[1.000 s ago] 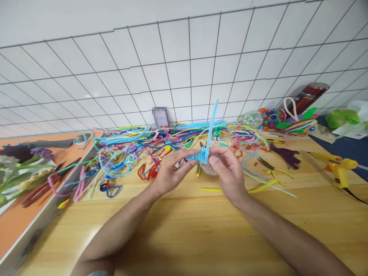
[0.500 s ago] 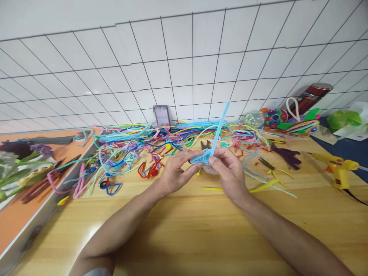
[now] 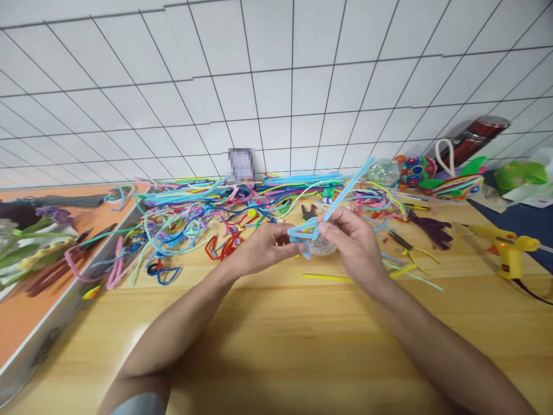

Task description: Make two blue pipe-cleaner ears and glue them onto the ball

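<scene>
Centrally, left hand (image 3: 270, 249) and right hand (image 3: 352, 236) pinch bent blue pipe cleaner (image 3: 309, 231). Hot-glue gun (image 3: 507, 249) near table's (image 3: 276, 346) right edge.

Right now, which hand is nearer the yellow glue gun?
Right. The right hand is between the left hand and the glue gun; the left is farther off.

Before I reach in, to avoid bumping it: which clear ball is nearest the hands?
The near ball, partly hidden by the right hand; the far ball sits by the tiled wall.
</scene>
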{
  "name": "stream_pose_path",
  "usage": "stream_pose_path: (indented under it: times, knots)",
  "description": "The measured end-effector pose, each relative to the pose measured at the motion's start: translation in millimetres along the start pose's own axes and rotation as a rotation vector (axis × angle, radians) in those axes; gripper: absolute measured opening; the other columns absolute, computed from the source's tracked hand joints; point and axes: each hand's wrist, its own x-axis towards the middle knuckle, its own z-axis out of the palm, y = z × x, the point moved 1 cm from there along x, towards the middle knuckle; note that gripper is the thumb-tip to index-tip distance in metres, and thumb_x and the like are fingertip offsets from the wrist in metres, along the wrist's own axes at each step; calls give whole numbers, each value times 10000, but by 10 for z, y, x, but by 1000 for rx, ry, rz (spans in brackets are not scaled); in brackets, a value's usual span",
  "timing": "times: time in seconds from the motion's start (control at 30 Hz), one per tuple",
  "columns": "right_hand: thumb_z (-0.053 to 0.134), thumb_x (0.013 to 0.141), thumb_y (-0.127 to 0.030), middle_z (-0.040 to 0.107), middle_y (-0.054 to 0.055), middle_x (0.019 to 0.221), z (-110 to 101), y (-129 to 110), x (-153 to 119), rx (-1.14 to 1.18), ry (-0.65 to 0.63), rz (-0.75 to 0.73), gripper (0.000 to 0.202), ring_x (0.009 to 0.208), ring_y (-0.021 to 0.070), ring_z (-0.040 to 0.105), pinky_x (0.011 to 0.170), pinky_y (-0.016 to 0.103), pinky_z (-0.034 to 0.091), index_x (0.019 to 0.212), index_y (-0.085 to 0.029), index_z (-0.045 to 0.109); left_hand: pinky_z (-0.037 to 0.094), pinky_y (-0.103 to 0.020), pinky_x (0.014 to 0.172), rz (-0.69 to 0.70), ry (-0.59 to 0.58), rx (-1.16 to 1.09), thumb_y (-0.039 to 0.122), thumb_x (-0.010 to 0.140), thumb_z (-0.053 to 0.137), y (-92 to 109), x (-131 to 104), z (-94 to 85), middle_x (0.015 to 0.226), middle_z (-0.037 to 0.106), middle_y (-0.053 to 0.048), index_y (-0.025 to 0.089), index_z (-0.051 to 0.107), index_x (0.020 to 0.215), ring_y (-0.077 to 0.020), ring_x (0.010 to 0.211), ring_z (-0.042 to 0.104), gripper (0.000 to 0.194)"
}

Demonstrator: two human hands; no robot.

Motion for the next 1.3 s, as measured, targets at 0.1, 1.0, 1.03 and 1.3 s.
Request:
stream_pose_path:
  times: [0.1, 1.0, 1.03, 1.3]
  knots:
    - [791, 788, -402, 592, -28, 677, -5, 8, 33, -35, -85, 78, 215, 612, 117, 502, 583, 257, 412, 783, -215, 684, 434, -217, 639, -130, -317, 147, 501, 898, 759, -28, -31, -155, 823, 725, -6, 184, 807, 1056, -124, 699, 594, 358]
    - [657, 966, -311, 703, 13, 840, -26, -19, -49, -562, -368, -213, 131, 775, 178, 617, 716, 313, 456, 886, -240, 734, 450, -218, 701, 166, -226, -123, 352, 982, 615, -90, 69, -130, 792, 618, 6, 153, 702, 969, -115, 747, 574, 217]
    - [659, 964, -323, 702, 13, 842, -37, -11, -40, -546, -366, -190, 134, 778, 179, 617, 717, 313, 458, 896, -240, 739, 452, -216, 698, 161, -229, -139, 342, 984, 610, -91, 69, -129, 792, 619, 7, 153, 695, 971, -113, 739, 575, 207]
    - [710, 900, -363, 713, 16, 847, -31, -4, 28, -387, -373, -65, 158, 776, 172, 605, 725, 308, 460, 845, -227, 766, 449, -223, 691, 160, -161, -201, 339, 957, 615, -103, 98, -48, 766, 595, 15, 169, 684, 895, -120, 726, 547, 194]
